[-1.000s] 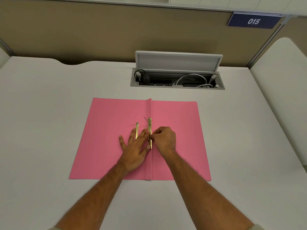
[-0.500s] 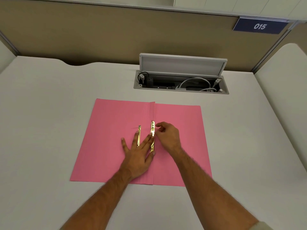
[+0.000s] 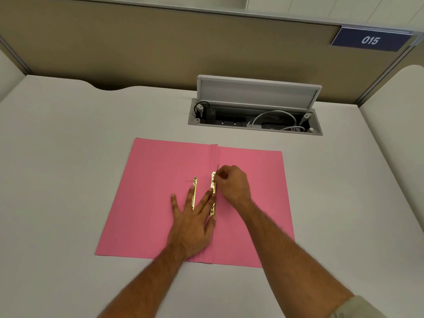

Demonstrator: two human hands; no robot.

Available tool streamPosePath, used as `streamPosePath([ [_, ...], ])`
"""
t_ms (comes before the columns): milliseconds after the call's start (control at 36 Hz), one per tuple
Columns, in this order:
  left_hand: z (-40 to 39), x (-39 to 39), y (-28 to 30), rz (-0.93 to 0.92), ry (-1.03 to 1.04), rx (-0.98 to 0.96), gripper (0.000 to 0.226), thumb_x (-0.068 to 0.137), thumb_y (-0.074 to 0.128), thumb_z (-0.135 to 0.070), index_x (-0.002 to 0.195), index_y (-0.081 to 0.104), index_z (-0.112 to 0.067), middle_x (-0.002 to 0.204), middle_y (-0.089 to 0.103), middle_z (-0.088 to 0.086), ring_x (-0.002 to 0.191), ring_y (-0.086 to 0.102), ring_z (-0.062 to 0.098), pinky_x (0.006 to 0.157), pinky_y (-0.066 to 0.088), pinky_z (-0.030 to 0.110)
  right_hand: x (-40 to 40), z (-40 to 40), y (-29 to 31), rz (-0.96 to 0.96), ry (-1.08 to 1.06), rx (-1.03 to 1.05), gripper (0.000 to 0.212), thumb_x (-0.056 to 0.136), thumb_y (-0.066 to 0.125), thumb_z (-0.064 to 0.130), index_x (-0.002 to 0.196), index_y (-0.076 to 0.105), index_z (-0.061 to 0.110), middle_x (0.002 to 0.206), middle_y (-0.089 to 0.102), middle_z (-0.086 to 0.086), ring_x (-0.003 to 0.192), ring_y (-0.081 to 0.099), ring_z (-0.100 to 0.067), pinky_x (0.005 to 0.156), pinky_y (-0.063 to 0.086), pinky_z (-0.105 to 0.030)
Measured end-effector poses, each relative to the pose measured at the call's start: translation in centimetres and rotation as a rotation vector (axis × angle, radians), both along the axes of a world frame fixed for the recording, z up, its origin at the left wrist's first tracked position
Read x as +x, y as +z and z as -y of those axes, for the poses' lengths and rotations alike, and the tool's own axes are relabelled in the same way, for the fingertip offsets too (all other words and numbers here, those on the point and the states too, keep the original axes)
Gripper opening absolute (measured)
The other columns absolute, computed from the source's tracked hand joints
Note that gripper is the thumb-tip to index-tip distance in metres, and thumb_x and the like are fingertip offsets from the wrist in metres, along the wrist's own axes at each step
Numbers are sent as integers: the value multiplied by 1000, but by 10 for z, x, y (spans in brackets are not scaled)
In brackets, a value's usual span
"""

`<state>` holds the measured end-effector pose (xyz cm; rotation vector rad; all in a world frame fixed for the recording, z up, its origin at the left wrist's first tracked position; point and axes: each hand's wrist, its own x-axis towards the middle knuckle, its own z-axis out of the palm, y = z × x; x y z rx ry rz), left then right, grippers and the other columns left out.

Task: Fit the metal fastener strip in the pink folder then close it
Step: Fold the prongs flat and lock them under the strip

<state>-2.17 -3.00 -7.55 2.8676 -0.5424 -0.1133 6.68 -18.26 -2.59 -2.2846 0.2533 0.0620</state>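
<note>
Pink card, thin and floppy, the folder (image 3: 160, 203) lay open flat on the desk (image 3: 68, 180). Left hand (image 3: 192, 223) pressed it down, fingers spread. Right hand (image 3: 232, 183) pinched a thin prong at the top of the brass strip (image 3: 213, 187) by the fold; it looked light, springy, best held at its ends.

Plain off-white tabletop (image 3: 68, 180), pretty bare. A pink folder (image 3: 149, 203) lies open flat on it, near the front middle. Further back there's a cable box (image 3: 254, 121) sunk into the surface, lid propped up, white and black cables inside.
</note>
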Motion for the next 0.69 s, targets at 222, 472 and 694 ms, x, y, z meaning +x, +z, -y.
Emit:
streamPosePath([
  [222,1,-1,1,1,2,10,60,101,30,-48,158,21,-30,167,12,-15,156,5,31,110,9,79,14,-3,-1,-103,-95,92,2,80,72,18,80,71,17,78,71,2,76,68,-19,73,60,-38],
  [472,0,-1,3,-5,7,-2,60,101,31,-48,158,23,-30,166,15,-16,156,6,31,111,9,78,29,15,4,-155,83,97,2,80,75,9,81,74,9,82,74,-6,74,66,-17,68,56,-32],
  [694,2,-1,4,-8,8,1,60,101,30,-48,158,23,-29,166,16,-15,156,6,31,111,9,78,35,13,5,-152,88,86,6,80,78,4,84,78,8,82,75,-4,78,70,-19,76,62,-35],
])
